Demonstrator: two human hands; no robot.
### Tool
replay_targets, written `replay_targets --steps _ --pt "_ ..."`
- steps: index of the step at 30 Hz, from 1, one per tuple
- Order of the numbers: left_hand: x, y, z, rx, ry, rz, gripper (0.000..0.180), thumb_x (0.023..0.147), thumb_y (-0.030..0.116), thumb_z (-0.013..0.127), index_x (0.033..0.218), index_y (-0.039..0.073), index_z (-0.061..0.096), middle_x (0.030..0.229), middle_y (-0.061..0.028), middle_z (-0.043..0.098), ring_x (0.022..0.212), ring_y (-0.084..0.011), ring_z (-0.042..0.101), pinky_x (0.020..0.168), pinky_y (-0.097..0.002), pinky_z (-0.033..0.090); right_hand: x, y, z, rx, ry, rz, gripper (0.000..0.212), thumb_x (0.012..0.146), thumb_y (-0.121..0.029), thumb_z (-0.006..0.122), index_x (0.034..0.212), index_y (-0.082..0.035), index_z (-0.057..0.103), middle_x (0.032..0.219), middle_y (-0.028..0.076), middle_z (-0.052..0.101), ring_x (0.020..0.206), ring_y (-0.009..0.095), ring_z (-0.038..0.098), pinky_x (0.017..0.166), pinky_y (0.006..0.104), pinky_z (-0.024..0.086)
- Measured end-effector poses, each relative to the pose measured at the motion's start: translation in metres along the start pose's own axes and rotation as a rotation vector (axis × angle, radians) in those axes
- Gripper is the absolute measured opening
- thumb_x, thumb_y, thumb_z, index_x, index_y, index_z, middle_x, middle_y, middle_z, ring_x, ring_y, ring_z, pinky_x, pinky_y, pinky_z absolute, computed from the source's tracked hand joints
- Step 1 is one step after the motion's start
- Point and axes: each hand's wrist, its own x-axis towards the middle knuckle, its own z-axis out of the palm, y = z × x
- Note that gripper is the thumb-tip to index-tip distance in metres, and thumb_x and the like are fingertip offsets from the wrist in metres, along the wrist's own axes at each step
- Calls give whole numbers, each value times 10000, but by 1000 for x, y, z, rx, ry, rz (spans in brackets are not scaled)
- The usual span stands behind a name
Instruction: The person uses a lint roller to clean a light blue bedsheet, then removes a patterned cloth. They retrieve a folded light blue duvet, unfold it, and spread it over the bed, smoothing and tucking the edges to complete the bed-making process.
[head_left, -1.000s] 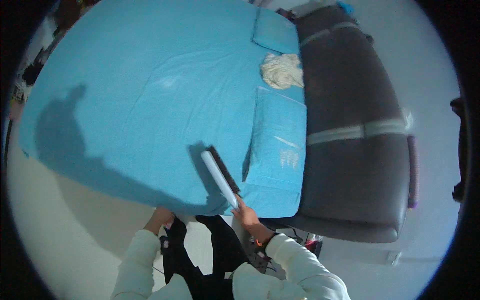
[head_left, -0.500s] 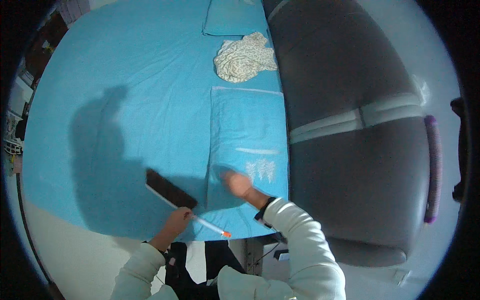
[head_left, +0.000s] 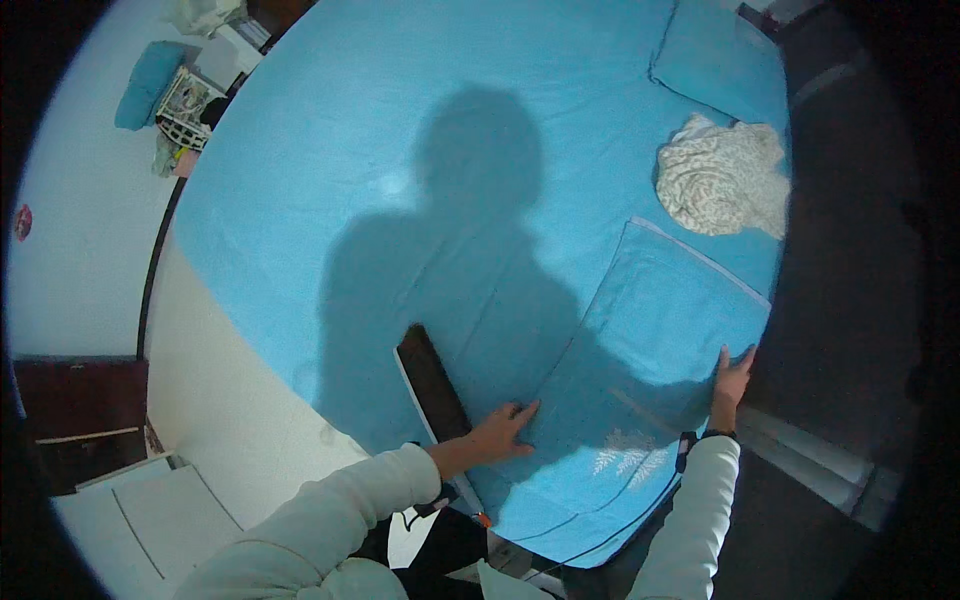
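A light blue pillow (head_left: 660, 300) with a white leaf pattern lies on the blue-covered bed (head_left: 300, 200). At its left edge rests my left hand (head_left: 500, 434), fingers stretched out and holding nothing. My right hand (head_left: 731, 380) is at the pillow's right edge, fingers spread, close to the dark headboard. Under my left wrist lies a bed brush (head_left: 435, 385) with dark bristles and a white handle, whose orange tip shows near the bed's front edge. Part of the handle is hidden by my forearm.
A crumpled patterned cloth (head_left: 720, 178) lies beyond the pillow, and a second blue pillow (head_left: 722, 58) sits farther back. The grey headboard (head_left: 840, 330) runs along the right. On the left stand a white basket (head_left: 188, 108) and a white cabinet (head_left: 150, 520).
My left hand has let go of the brush, which now lies on the bed, and has moved to the pillow's left edge. My right hand has shifted to its right edge. The view has turned left.
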Motion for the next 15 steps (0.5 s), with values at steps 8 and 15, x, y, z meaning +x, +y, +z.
replay_targets --steps 8,15 --pt "17 31 11 -87 -251 -92 877 856 246 664 1502 135 80 1269 -284 376 1071 -427 508 915 -478 441 2 -13 -80 -123 -299 -74 664 926 -344 535 1484 -184 213 1079 234 628 901 383 630 747 468 501" --pt "-19 43 8 -189 -175 -62 956 818 210 690 1502 130 26 1203 -295 451 1007 -433 555 862 -474 475 -1 -32 -86 -656 -503 0 684 917 -248 561 1470 -48 211 1012 207 644 850 306 654 724 479 527"
